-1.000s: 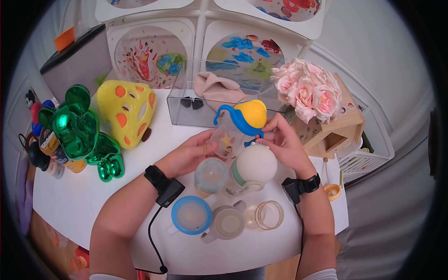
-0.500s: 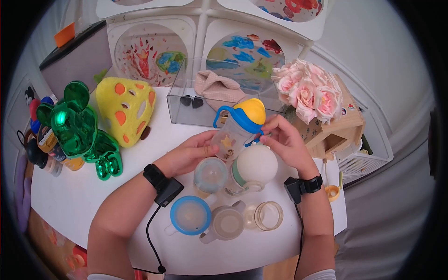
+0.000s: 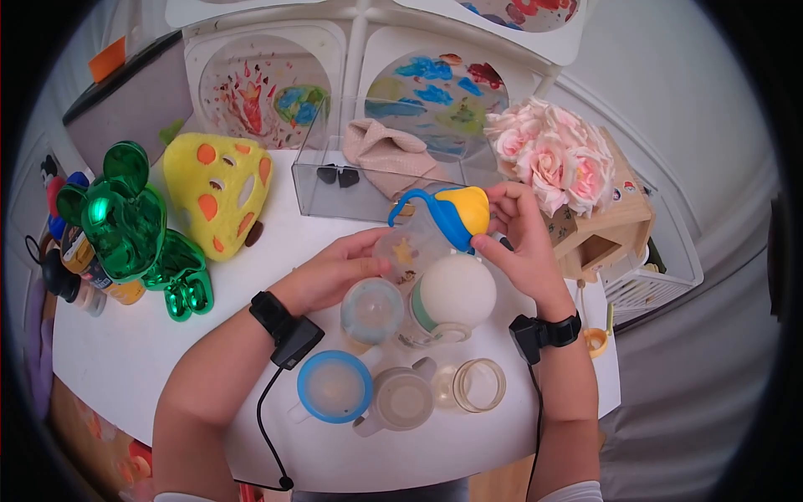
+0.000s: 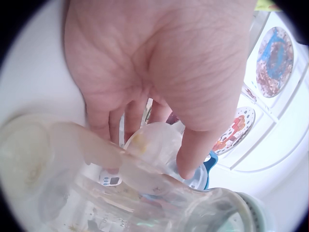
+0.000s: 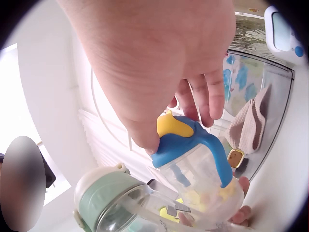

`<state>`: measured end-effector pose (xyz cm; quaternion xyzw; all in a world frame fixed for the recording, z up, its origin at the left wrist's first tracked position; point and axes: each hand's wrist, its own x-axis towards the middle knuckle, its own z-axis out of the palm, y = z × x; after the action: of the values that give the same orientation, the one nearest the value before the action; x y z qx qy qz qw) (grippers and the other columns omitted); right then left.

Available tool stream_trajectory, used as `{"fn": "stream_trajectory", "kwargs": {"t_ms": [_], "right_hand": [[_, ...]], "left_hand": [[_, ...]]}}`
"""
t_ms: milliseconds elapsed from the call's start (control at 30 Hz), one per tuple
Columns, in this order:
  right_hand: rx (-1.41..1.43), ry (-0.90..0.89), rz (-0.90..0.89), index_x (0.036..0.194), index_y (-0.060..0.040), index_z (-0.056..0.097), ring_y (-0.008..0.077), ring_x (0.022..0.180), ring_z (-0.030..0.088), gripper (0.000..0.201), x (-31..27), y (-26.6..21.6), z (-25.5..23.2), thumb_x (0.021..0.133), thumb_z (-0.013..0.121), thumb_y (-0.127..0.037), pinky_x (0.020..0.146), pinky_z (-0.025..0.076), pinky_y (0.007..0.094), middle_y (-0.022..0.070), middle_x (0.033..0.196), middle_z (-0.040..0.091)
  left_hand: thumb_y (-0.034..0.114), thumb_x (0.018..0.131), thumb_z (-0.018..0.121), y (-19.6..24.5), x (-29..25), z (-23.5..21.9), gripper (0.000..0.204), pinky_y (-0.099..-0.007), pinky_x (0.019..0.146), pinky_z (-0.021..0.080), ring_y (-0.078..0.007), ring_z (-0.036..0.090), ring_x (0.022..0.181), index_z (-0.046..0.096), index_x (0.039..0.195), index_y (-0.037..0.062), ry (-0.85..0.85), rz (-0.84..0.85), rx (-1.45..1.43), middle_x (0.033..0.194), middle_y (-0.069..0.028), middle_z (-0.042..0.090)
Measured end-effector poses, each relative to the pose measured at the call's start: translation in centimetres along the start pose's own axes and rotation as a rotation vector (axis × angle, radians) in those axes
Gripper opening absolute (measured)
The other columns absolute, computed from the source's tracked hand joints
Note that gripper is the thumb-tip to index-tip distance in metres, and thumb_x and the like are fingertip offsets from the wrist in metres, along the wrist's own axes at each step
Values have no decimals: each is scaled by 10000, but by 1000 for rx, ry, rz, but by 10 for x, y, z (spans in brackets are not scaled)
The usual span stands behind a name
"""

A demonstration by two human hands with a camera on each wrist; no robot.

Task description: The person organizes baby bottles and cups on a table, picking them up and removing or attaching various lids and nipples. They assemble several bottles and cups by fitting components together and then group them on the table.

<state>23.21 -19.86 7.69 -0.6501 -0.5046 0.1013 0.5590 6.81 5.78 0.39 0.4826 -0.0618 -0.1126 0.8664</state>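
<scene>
The left hand [image 3: 335, 272] grips the blue-lidded bottle [image 3: 425, 236] at its nine o'clock; the right hand [image 3: 520, 238] pinches its lid [image 5: 176, 144]. Right wrist view reveals left fingertips [image 5: 243, 213], hidden in the head view.

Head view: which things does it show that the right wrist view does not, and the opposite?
Only the head view shows the pink roses and the blue-rimmed cup. Only the right wrist view shows a person's blurred head, at left. Both show the clear bottle with its blue-and-yellow lid, the left hand, the right hand and the pink cloth.
</scene>
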Motion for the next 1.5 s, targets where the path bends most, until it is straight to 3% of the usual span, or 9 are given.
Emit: {"fn": "stream_trajectory", "kwargs": {"t_ms": [100,167,267,867,1100,1167,1300,1500], "right_hand": [[34,10,12,1502,-55,469,185,1249,623,678,1,-9,-1,916,805,-3,953,558,313,123,1428,607],[-130,-71,8,1543,-51,511,185,1241,621,713,2,-15,-5,889,788,5,965,564,318,101,1445,607],[-145,-73,-9,1507,-56,579,185,1240,617,674,1,-18,-6,861,761,17,981,566,323,86,1464,604],[3,-168,44,1553,-60,516,239,1456,512,725,1,-18,-5,863,659,112,1152,500,377,118,1604,528],[58,-136,88,1518,-44,534,226,1420,545,692,-2,-17,-4,881,782,68,1162,501,398,105,1523,571],[99,-78,154,1461,-38,569,213,1369,583,664,-1,-10,-2,863,849,33,1145,518,387,87,1455,598],[49,-55,119,1415,-39,595,206,1329,608,619,0,-7,-3,858,851,47,1113,544,367,82,1422,609],[-44,-132,58,1438,-22,599,245,1403,564,619,3,-18,-5,864,808,76,1164,507,410,124,1513,549]], "left_hand": [[203,1076,682,-3,1,-4,699,-364,1146,513,-183,579,1381,340,1663,42,-4,6,-54,1553,-110,550],[211,1081,674,-4,2,-6,704,-359,1140,517,-171,574,1377,331,1675,51,12,-10,-65,1557,-102,542],[220,1084,670,-4,3,-5,696,-360,1139,517,-168,570,1377,338,1672,53,7,-10,-43,1551,-99,547],[364,1137,561,-11,4,-11,603,-361,1110,538,-195,613,1339,388,1623,52,1,26,-97,1557,-112,546],[351,1114,619,-10,3,-7,627,-386,1107,541,-201,616,1331,380,1632,91,7,48,-53,1536,-119,546],[432,1069,664,-10,4,-8,777,-455,1188,497,-281,569,1426,289,1667,108,18,51,15,1581,-142,513],[424,1073,657,-12,4,-12,718,-466,1188,498,-285,577,1417,330,1632,114,80,78,-5,1564,-136,518],[494,1115,543,-12,7,-10,595,-451,1147,527,-276,646,1322,413,1542,102,72,98,-101,1522,-140,561]]}}
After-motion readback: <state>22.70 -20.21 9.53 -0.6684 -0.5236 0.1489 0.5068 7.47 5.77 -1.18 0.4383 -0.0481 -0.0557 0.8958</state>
